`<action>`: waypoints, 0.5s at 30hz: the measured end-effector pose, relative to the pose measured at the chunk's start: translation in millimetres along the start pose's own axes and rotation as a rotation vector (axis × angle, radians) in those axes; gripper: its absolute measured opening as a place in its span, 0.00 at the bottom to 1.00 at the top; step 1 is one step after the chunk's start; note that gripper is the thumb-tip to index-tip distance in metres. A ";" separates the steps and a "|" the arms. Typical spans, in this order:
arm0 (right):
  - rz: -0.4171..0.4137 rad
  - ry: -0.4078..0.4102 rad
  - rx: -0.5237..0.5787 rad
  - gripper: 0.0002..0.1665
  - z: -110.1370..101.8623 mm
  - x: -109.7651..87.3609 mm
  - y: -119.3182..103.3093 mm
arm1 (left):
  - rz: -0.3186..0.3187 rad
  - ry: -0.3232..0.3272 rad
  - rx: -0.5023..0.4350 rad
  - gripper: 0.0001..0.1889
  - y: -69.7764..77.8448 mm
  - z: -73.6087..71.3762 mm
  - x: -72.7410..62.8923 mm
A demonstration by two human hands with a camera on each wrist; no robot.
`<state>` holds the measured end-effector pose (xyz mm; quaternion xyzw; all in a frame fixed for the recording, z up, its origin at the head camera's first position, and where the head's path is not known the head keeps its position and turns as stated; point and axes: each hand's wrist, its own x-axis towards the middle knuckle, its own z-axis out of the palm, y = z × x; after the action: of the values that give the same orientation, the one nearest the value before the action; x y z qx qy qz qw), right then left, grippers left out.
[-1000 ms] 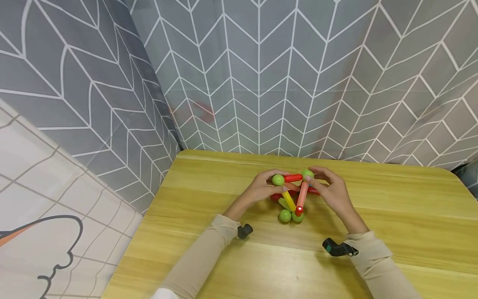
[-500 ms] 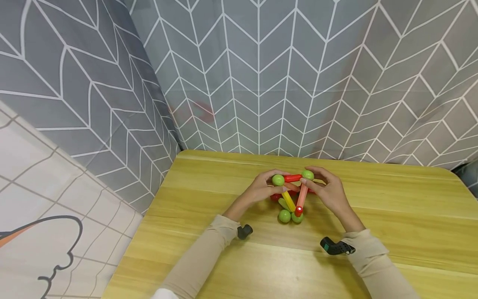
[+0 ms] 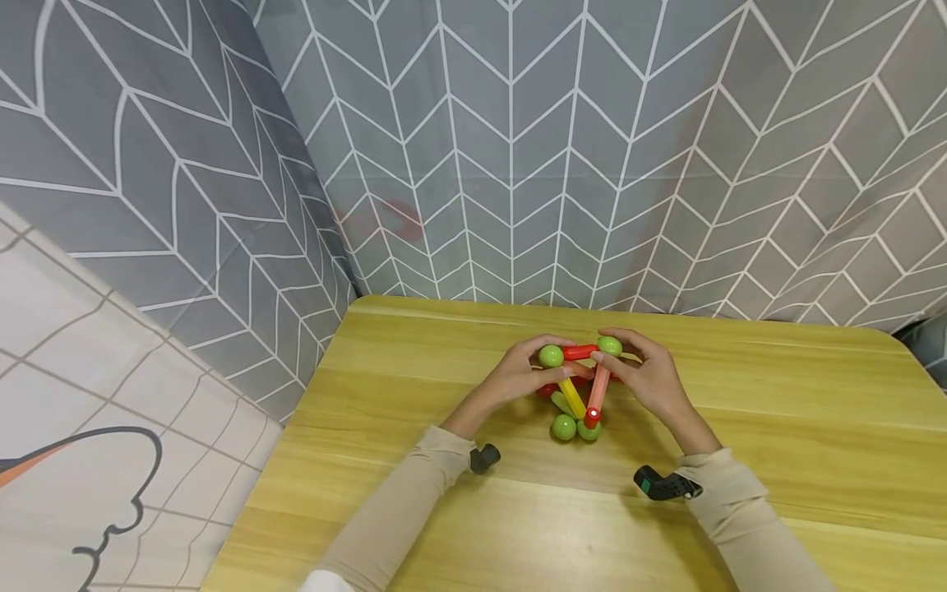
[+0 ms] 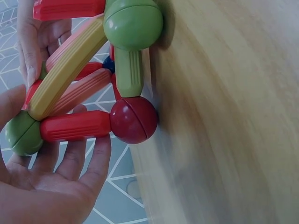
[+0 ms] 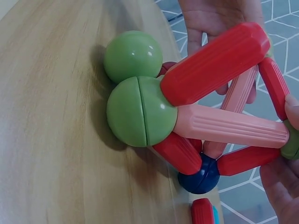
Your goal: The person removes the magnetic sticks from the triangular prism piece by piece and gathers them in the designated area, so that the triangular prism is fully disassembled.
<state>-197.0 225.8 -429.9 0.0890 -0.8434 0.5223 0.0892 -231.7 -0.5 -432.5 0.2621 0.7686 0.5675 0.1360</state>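
Ball-and-rod frame (image 3: 598, 389) on the worktop (image 3: 518, 526), right of centre, left hand (image 3: 520, 372) gripping its upper-left green ball (image 3: 551, 356), right hand (image 3: 651, 376) pinching the upper-right green ball (image 3: 610, 346), and it looks light, stiff, slick, liable to pull apart, so ridged rods (image 4: 69, 71) should grip best

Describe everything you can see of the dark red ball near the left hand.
The glossy, plastic-looking dark red ball is round, with a groove running across it. A ribbed red plastic-looking rod and a similar light green rod meet it, forming a corner. It appears to rest on the yellowish wooden table, though the contact isn't clear. Fingers of the left hand lie near it, but none plainly touches it. In the head view it is partly hidden.
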 end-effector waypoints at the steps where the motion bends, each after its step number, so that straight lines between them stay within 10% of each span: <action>1: 0.002 -0.003 -0.006 0.25 -0.2 0.0 -0.2 | 0.000 0.002 0.006 0.22 0.2 0.4 0.0; 15: -0.014 -0.009 -0.016 0.22 -2.5 0.7 -2.9 | -0.001 0.007 -0.043 0.19 2.4 4.2 -0.7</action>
<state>-196.8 226.7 -426.2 0.0968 -0.8473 0.5144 0.0898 -228.5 2.9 -431.6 0.2569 0.7569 0.5845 0.1393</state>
